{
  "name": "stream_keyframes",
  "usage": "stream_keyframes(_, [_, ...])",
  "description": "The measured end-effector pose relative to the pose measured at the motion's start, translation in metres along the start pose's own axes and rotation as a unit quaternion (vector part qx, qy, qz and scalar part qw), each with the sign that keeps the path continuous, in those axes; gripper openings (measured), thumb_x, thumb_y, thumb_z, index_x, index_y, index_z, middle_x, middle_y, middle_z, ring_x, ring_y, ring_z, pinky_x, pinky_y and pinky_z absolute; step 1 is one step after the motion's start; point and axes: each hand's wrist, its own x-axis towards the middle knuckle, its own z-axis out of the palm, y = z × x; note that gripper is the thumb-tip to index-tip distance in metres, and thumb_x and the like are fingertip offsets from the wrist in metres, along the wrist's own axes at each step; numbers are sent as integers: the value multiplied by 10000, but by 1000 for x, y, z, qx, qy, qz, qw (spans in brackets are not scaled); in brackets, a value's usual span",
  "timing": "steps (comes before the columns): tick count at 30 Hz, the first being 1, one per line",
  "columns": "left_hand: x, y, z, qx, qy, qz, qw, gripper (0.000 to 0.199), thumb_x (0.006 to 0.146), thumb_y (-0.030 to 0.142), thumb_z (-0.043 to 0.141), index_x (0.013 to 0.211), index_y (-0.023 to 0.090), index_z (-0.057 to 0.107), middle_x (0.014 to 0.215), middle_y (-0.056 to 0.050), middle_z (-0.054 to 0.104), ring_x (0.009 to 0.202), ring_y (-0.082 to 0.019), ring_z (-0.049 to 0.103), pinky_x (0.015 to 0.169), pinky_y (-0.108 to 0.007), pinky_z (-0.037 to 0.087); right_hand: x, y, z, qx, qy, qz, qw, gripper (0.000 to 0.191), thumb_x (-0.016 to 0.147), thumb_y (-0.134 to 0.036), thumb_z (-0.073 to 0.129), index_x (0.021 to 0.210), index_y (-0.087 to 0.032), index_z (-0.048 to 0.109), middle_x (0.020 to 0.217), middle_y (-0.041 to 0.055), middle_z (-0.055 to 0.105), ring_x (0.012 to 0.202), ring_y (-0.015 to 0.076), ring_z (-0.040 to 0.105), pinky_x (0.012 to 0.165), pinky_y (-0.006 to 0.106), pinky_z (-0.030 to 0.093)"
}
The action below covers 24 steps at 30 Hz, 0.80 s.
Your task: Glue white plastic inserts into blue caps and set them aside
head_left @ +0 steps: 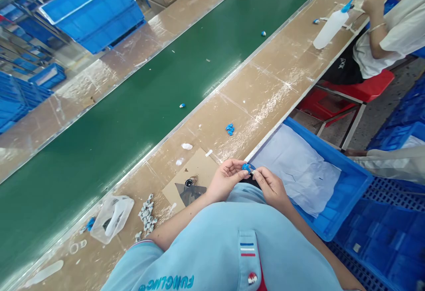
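Observation:
Close to my body, at the table's near edge, my left hand (229, 178) pinches a small blue plastic part (246, 167) between thumb and fingers. My right hand (269, 185) meets it from the other side, its thumb and forefinger closed on something thin at the part, too small to name. Left of my hands lies a piece of cardboard (202, 167) with a small dark round pot (189, 183) on it. Further up the table sits a little cluster of blue parts (229, 129). A heap of small grey parts (148, 215) lies beside my left forearm.
A green conveyor belt (133, 105) runs diagonally past the table, carrying a few small blue-and-white pieces (182, 105). A clear plastic container (113, 220) stands at left. To my right is a blue crate (352, 180) lined with white sheet. A co-worker's hands (375, 1) work near a white bottle (330, 30).

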Motion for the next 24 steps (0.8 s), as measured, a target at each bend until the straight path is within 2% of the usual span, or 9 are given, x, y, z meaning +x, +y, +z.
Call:
stream_keyframes(6, [0, -4, -3, 31, -20, -13, 999, 367, 573, 273, 847, 854, 137, 655, 776, -31, 699, 717, -112, 632, 748, -267, 501, -1, 0, 2, 95, -25, 62, 993, 348, 865, -501, 496, 668, -216, 525, 617, -11, 543, 591, 144, 477, 555, 256, 375])
stream_keyframes(11, [0, -7, -5, 49, -28, -7, 998, 335, 569, 266, 847, 810, 135, 654, 768, -30, 699, 729, -115, 627, 796, -285, 488, -4, 7, 9, 178, -42, 110, 977, 457, 831, -627, 472, 634, -216, 496, 481, -56, 346, 442, 103, 300, 400, 233, 229])
stream_keyframes(16, [-2, -7, -5, 55, -45, -11, 997, 369, 561, 335, 849, 809, 138, 659, 739, -17, 683, 693, -110, 612, 735, -271, 493, -10, 13, 15, 272, -81, 174, 943, 508, 766, -708, 502, 651, -214, 479, 442, -100, 235, 380, 73, 180, 362, 225, 140])
stream_keyframes(19, [-3, -7, -5, 58, -55, -17, 997, 393, 573, 386, 837, 811, 136, 648, 713, -9, 660, 644, -101, 586, 683, -266, 493, -14, 11, 17, 294, -62, 188, 935, 513, 747, -713, 526, 650, -213, 468, 440, -108, 228, 378, 66, 162, 362, 220, 124])
stream_keyframes(24, [-7, -13, -3, 71, -41, 11, 997, 420, 576, 438, 826, 798, 146, 620, 705, -7, 639, 654, -98, 577, 697, -254, 490, -22, 4, 28, 295, -16, 196, 935, 501, 757, -695, 533, 634, -217, 448, 433, -108, 222, 388, 68, 165, 374, 225, 129])
